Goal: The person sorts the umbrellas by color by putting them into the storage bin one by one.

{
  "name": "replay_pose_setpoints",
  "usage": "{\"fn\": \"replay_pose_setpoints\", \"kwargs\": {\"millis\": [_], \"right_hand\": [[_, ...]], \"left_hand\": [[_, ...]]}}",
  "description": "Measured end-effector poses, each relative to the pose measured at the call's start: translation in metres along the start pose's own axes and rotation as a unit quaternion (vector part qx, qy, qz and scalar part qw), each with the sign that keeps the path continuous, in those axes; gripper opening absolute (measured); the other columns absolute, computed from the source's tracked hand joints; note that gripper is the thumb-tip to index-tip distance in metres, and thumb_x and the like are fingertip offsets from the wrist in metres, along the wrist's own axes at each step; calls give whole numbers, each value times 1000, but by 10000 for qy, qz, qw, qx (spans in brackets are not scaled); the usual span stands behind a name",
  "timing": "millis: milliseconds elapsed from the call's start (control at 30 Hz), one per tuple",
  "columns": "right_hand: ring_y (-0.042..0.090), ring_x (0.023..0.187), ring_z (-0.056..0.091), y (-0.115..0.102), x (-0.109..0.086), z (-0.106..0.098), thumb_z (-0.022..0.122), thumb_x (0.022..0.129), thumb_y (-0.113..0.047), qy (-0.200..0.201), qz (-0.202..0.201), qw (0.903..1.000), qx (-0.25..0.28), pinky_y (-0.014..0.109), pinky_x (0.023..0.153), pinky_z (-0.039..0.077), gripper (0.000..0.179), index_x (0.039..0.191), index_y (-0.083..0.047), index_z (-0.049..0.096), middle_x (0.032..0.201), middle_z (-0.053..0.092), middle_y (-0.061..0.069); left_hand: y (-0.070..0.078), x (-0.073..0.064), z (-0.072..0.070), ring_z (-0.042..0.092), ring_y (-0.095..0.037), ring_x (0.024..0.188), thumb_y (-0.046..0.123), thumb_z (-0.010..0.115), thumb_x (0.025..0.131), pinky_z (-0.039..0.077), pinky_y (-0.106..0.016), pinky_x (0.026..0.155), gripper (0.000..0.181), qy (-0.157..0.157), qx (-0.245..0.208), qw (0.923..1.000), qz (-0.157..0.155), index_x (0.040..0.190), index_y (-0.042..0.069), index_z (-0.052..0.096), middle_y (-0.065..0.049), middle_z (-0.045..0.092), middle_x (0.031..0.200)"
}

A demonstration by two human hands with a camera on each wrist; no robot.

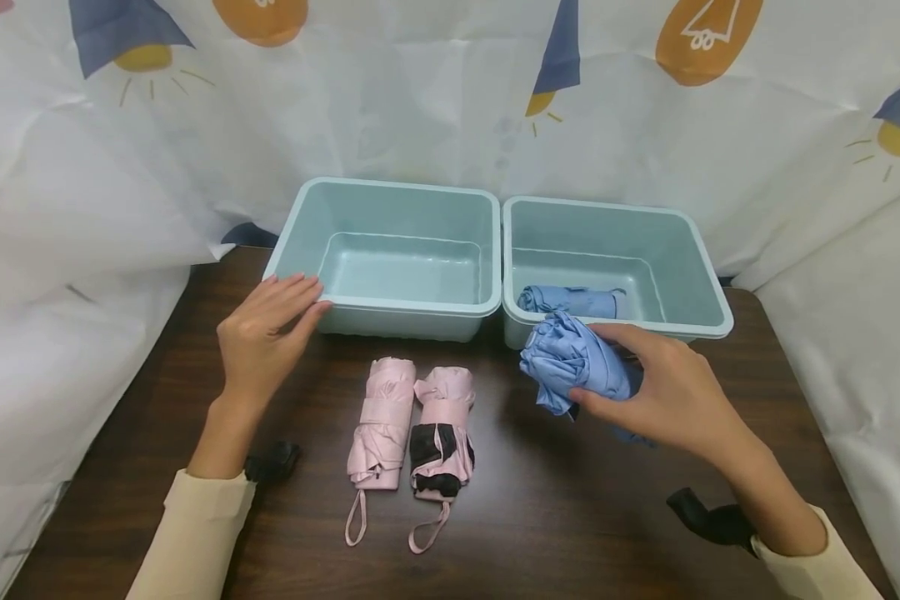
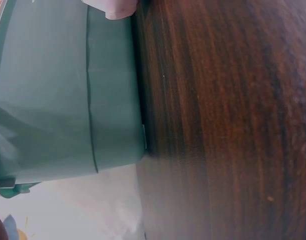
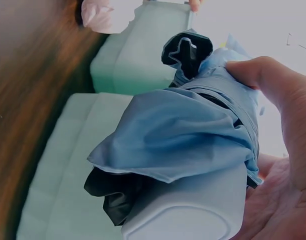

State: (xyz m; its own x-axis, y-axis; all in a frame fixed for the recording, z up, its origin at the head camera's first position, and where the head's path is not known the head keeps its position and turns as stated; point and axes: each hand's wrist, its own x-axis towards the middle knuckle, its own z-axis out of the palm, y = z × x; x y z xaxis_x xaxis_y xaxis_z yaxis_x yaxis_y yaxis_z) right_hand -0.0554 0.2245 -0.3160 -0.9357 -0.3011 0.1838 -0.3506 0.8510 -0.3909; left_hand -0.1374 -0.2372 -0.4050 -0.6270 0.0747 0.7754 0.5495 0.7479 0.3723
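Note:
In the head view my right hand (image 1: pixel 663 392) grips a folded blue umbrella (image 1: pixel 573 358), thumb on the near side and fingers over the far side. The umbrella is held in front of the right bin (image 1: pixel 708 321). Up close in the right wrist view, the umbrella (image 3: pixel 178 130) shows loose blue and black cloth and a pale handle end. Another blue umbrella (image 1: pixel 570 302) lies inside that bin. My left hand (image 1: pixel 266 333) rests with extended fingers at the near left rim of the left bin (image 1: pixel 390 307). Two folded pink umbrellas, one plain (image 1: pixel 382 417) and one with black patches (image 1: pixel 442 425), lie on the table.
Both light blue-green bins stand side by side at the back of the dark wooden table (image 1: pixel 540 517). Behind them hangs a white patterned curtain (image 1: pixel 420 100), which also closes in both sides. The pink umbrellas' wrist loops point toward the near edge.

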Motion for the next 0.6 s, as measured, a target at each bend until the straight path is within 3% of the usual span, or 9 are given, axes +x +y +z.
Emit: {"fn": "replay_pose_setpoints", "kwargs": {"millis": [167,333,600], "right_hand": [[14,79,66,-2,9,-12,94,76,-46,35,-114,9999,-121,25,62,53,74,136,-12,69,105,80,6],[14,79,67,-2,21,-27,94,76,-47,-49,-82,9998,-194,25,61,52,73,137,-15,69,106,80,4],[29,90,77,8,43,-49,91,79,-46,-52,44,9994,-332,30,57,52,74,142,-19,66,102,81,8]], "left_hand": [[-1,0,0,77,-36,115,14,88,86,46,-33,123,36,-16,-6,10000,-13,121,10,80,-14,80,119],[-1,0,1,77,-36,115,14,88,86,46,-32,123,37,-11,-15,10000,-37,122,11,80,-13,80,119],[-1,0,1,77,-36,114,14,89,86,46,-33,123,37,8,-11,10000,-9,122,11,80,-13,79,121]]}}
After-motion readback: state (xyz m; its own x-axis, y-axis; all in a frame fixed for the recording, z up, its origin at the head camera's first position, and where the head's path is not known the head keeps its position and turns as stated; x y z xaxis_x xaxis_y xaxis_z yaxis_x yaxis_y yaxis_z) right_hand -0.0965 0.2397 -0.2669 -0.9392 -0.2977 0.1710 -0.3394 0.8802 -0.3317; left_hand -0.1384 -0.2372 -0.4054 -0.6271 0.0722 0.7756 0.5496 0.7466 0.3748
